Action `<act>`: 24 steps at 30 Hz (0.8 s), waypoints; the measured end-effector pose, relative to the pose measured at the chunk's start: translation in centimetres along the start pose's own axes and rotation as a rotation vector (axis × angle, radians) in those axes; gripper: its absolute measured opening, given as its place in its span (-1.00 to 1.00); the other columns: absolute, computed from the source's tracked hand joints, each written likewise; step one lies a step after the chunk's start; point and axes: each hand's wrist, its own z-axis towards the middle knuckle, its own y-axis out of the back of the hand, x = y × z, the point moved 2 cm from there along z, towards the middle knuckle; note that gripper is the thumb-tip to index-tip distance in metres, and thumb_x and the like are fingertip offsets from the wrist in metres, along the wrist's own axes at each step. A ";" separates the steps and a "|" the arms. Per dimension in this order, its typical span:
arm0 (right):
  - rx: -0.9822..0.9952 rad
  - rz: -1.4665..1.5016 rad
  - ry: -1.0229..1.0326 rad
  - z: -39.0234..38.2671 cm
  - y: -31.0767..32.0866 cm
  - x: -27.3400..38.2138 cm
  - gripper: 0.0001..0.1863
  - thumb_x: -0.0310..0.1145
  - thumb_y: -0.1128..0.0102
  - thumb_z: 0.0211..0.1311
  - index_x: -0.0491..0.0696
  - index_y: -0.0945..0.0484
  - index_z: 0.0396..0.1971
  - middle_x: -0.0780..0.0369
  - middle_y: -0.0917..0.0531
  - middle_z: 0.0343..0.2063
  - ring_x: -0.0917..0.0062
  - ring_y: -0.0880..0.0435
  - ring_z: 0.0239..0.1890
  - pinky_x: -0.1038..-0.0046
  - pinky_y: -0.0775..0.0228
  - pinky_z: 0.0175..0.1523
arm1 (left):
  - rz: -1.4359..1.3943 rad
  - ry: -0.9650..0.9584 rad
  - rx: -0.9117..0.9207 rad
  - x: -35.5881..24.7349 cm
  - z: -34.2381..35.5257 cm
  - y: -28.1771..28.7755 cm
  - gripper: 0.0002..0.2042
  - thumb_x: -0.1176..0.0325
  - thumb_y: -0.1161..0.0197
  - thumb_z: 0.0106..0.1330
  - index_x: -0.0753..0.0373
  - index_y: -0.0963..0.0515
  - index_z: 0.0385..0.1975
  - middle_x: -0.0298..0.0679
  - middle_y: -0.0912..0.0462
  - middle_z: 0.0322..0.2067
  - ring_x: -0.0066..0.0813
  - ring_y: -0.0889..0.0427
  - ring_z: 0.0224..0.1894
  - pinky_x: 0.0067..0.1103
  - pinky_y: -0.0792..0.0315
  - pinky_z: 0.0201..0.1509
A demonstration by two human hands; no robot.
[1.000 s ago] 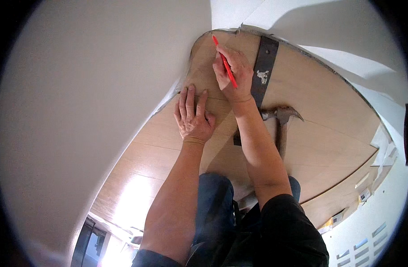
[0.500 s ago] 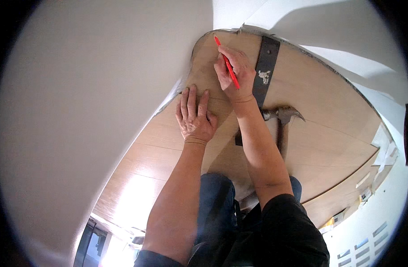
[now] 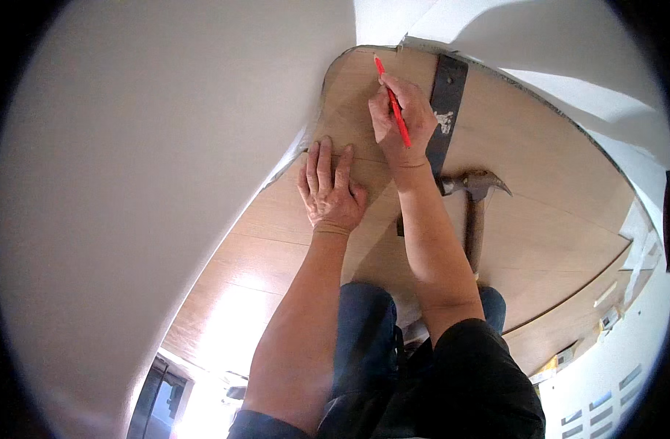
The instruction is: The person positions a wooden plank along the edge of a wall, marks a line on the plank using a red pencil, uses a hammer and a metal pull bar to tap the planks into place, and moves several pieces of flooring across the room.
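In the head view, the right hand [image 3: 406, 121] is closed around a red pencil [image 3: 395, 105], thumb and fingers pinching its shaft with the sharpened end pointing away from the person. The pencil is over the far end of a wood plank floor [image 3: 554, 227], close to the floor's far edge and near its far left corner. Its tip is at the board or just above it; which of the two cannot be told, and any line it leaves there is too fine to be sure of.

The left hand [image 3: 331, 194] holds nothing. It is open, palm down on the planks beside the left edge, with its fingertips reaching across a seam near the pale wall [image 3: 167, 161].

A dark flat bar [image 3: 448, 88] with a whitish patch lies on the boards just right of the right hand, one end near the far edge and part of it hidden by the right forearm. A claw hammer [image 3: 477, 183] lies beside that forearm, its head close to the bar.

As for progress, planks already cover most of the visible floor, their seams looking closed. What appears unfinished is the border: a dark, rough gap runs along the far and right edges with no trim over it. The pencil work at the far end looks under way rather than complete.
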 end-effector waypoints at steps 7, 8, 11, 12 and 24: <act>-0.038 -0.022 -0.047 0.1 0.4 0.3 -0.66 -0.62 -0.33 0.05 -0.07 -0.65 -0.12 0.16 -0.69 -0.39 0.30 -0.68 -0.39 0.35 -0.56 -0.26 | -0.008 -0.021 -0.057 0.0 0.0 -0.2 -0.40 0.27 -0.09 0.21 -0.03 -0.44 0.34 -0.15 -0.23 0.49 -0.04 -0.18 0.52 -0.06 -0.04 0.54; -0.050 -0.028 -0.045 0.0 0.2 0.0 -0.67 -0.62 -0.35 0.07 -0.05 -0.66 -0.12 0.18 -0.71 -0.38 0.35 -0.69 -0.41 0.40 -0.57 -0.27 | -0.001 -0.021 -0.056 0.1 -0.1 -0.3 -0.41 0.27 -0.08 0.21 -0.03 -0.44 0.35 -0.15 -0.23 0.49 -0.03 -0.18 0.52 -0.06 -0.04 0.54; -0.058 -0.028 -0.044 -0.3 0.3 -0.8 -0.68 -0.60 -0.36 0.09 -0.04 -0.68 -0.12 0.19 -0.74 -0.37 0.41 -0.71 -0.42 0.45 -0.57 -0.28 | 0.013 -0.025 -0.054 -0.1 0.0 -0.4 -0.40 0.26 -0.09 0.20 -0.04 -0.44 0.34 -0.14 -0.23 0.49 -0.03 -0.18 0.52 -0.07 -0.03 0.54; -0.056 -0.019 -0.044 -0.3 0.3 -0.7 -0.69 -0.59 -0.36 0.10 -0.04 -0.68 -0.12 0.19 -0.74 -0.37 0.41 -0.71 -0.41 0.46 -0.57 -0.27 | 0.019 -0.026 -0.057 -0.1 0.0 -0.5 -0.40 0.27 -0.12 0.18 -0.04 -0.46 0.34 -0.14 -0.23 0.49 -0.04 -0.18 0.52 -0.08 -0.03 0.54; -0.095 -0.076 -0.046 0.0 0.7 -0.2 -0.74 -0.60 -0.32 0.11 -0.07 -0.66 -0.17 0.16 -0.71 -0.38 0.36 -0.72 -0.38 0.44 -0.58 -0.24 | -0.006 -0.022 -0.030 0.1 -0.1 -0.7 -0.40 0.20 -0.02 0.26 -0.05 -0.40 0.39 -0.11 -0.21 0.50 0.01 -0.16 0.53 -0.02 0.00 0.54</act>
